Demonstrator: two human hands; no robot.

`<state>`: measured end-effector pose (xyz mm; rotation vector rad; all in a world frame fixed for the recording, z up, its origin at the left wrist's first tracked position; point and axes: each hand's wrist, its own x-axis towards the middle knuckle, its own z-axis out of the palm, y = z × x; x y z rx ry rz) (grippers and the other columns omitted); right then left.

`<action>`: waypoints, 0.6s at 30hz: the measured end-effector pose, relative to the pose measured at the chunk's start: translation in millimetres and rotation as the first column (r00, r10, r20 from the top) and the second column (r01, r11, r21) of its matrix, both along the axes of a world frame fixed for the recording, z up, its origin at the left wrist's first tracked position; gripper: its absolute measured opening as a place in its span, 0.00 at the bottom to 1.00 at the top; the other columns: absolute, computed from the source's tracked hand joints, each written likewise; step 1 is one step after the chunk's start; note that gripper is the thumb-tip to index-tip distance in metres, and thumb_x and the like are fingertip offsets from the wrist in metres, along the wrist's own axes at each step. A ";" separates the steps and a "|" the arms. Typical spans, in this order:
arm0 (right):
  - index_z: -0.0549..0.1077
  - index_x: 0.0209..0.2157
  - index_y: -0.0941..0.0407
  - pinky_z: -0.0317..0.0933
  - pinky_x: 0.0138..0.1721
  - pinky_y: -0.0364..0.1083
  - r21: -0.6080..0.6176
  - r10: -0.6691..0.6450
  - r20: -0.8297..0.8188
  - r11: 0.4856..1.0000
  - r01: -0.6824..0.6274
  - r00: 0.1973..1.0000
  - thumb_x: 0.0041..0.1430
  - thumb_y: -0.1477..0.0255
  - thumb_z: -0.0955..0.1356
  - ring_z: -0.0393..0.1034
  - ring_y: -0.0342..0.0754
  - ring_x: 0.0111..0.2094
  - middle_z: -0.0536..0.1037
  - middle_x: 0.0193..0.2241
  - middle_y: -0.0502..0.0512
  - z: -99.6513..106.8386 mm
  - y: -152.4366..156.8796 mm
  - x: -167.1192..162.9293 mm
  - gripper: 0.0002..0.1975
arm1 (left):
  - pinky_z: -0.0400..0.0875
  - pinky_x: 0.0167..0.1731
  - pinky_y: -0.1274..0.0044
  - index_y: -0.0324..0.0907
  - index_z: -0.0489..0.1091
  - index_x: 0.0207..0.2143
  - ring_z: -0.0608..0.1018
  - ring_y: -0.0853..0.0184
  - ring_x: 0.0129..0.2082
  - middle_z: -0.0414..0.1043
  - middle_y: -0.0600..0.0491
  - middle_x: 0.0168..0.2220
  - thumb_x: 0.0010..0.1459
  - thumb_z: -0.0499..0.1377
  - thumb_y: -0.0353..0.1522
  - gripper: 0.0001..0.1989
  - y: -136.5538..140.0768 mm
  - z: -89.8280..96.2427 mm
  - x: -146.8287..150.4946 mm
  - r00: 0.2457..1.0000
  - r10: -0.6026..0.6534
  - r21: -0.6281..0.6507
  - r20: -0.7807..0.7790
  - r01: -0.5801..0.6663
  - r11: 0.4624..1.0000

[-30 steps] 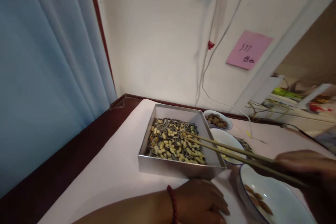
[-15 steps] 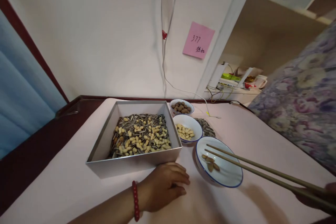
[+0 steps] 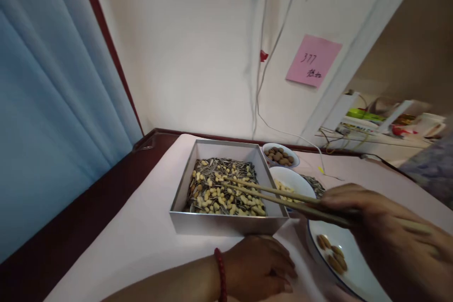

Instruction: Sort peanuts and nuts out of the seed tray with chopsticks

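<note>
My right hand [image 3: 389, 240] is closed around a pair of wooden chopsticks [image 3: 272, 194]. Their tips reach over the near wall of a grey metal box [image 3: 226, 224], just above or among the mixed peanuts and striped sunflower seeds [image 3: 226, 188]; nothing shows clearly pinched between them. Some brown almonds [image 3: 195, 191] lie at the box's left side. Palm down, my left hand [image 3: 260, 266] rests by the box's front right corner, fingers loosely stretched, holding nothing. Below my right hand, partly hidden by it, stands a white bowl [image 3: 356, 264] with several almonds [image 3: 332, 257].
Right of the box stands a white bowl [image 3: 295, 177] of peanuts, partly behind the chopsticks. Behind it is a bowl of round brown nuts [image 3: 279, 155]. Sunflower seeds [image 3: 313, 185] lie on the pink tabletop. A white cable [image 3: 307, 141] hangs down the wall onto the table.
My right hand has brought the chopsticks left from over the almond bowl into the box. The view has turned left. My left hand stays by the box.
</note>
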<state>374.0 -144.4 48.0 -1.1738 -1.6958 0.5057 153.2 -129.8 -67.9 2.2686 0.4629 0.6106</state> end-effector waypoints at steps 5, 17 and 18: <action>0.81 0.37 0.46 0.74 0.40 0.45 -0.094 0.190 0.025 0.978 -0.187 0.981 0.68 0.56 0.63 0.76 0.50 0.43 0.80 0.40 0.52 22.8 17.3 -87.0 0.16 | 0.69 0.55 0.76 0.38 0.79 0.43 0.79 0.62 0.51 0.80 0.48 0.47 0.61 0.64 0.32 0.10 2.2 -15.6 2.9 1.000 0.005 0.030 -0.016 -0.005 1.000; 0.73 0.36 0.55 0.65 0.42 0.51 -0.256 0.392 0.028 0.892 -0.372 0.920 0.69 0.53 0.61 0.71 0.50 0.39 0.73 0.33 0.52 6.8 52.9 -132.8 0.21 | 0.67 0.58 0.78 0.32 0.78 0.46 0.79 0.61 0.53 0.80 0.44 0.48 0.61 0.65 0.31 0.13 4.1 -19.0 6.3 0.997 -0.034 0.061 -0.064 0.038 0.997; 0.73 0.34 0.55 0.65 0.41 0.51 -0.249 0.386 0.037 0.897 -0.365 0.922 0.69 0.53 0.61 0.71 0.50 0.38 0.73 0.32 0.51 7.0 52.7 -133.7 0.21 | 0.67 0.58 0.77 0.32 0.78 0.45 0.79 0.61 0.53 0.80 0.44 0.48 0.61 0.65 0.32 0.13 3.9 -18.3 6.4 0.997 -0.033 0.063 -0.069 0.038 0.997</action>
